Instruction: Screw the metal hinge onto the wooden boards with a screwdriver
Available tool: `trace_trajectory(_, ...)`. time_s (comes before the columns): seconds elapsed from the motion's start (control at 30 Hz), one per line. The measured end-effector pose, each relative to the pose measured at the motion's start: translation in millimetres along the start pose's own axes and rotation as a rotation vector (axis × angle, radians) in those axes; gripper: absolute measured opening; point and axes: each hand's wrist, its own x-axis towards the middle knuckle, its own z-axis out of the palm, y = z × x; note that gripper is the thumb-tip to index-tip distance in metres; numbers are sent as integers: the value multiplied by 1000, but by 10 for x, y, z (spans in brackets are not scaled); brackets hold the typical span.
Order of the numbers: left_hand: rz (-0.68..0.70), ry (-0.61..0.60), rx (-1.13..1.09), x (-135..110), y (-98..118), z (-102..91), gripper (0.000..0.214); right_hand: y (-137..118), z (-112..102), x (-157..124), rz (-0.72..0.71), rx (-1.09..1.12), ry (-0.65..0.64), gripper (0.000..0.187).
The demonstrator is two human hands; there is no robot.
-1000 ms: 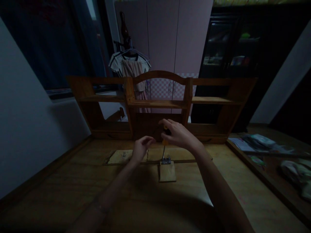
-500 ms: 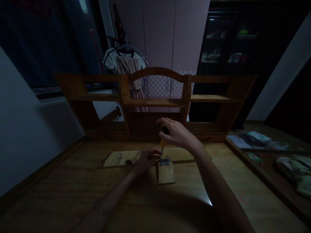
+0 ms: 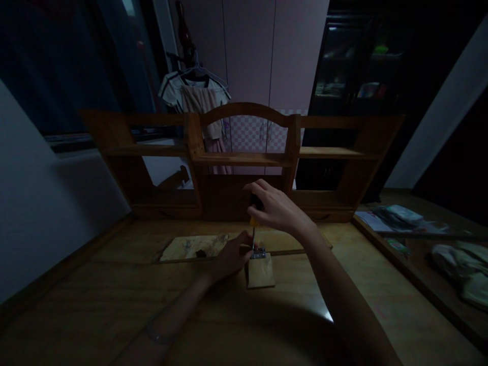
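Right hand (image 3: 272,206): curled around the screwdriver (image 3: 253,222), above the hinge (image 3: 260,252)
Left hand (image 3: 229,256): fingers bent just left of the hinge; whether pinching anything, I can't tell
Small board (image 3: 261,273): on the hinge's near side
Shelf (image 3: 242,159): beyond the hinge

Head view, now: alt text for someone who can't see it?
Right hand holds a yellow-handled screwdriver tip-down at a metal hinge between a small wooden block and a long board, left hand beside the tip. A wooden shelf unit stands behind.
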Motion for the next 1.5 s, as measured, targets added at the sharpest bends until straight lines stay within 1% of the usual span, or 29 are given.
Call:
trace_trajectory(0.1,13,10,4,3,-16,12,26,5,24,9,31,-40,17,32)
trace_trajectory(0.2,21,-5,-11,5,-33,17,26,7,47,23,45,-53,15,25)
trace_trajectory(0.23,21,-11,-16,5,-33,15,26,5,46,24,40,-47,12,27)
trace_trajectory(0.37,23,-18,-31,0,-11,-3,26,-15,17,11,4,-1,-4,50)
trace_trajectory(0.43,24,-15,-14,0,-3,-10,26,-19,16,7,1,-2,-9,48)
trace_trajectory(0.53,27,-8,12,6,-12,-10,25,-10,52,16,41,-48,7,34)
trace_trajectory(0.63,38,-2,17,11,-34,-6,24,7,84,25,70,-63,17,29)
trace_trajectory(0.8,56,-9,53,14,-46,-20,25,3,30,7,24,7,-31,45)
trace_trajectory(0.87,51,-6,75,16,-53,-25,24,-2,12,2,27,-3,-34,41)
trace_trajectory(0.93,35,-2,72,17,-62,-22,21,-1,12,6,51,-24,-19,33)
trace_trajectory(1.03,0,2,-4,15,-63,-11,22,6,23,17,61,-9,-7,25)
trace_trajectory(1.1,-20,3,-52,11,-48,-7,24,3,21,19,37,24,-18,32)
trace_trajectory(1.17,-37,9,-52,8,-27,-8,24,-9,14,16,15,42,-32,42)
trace_trajectory(1.2,-43,14,-42,7,-18,-11,23,-16,14,13,12,40,-36,43)
trace_trajectory(1.33,-28,15,-16,18,-21,-24,23,-20,52,17,50,-16,-21,31)
trace_trajectory(1.43,23,32,83,31,-56,-32,18,3,83,28,66,-18,-5,22)
trace_trajectory(1.5,48,57,167,33,-79,-34,16,14,79,30,39,36,-14,24)
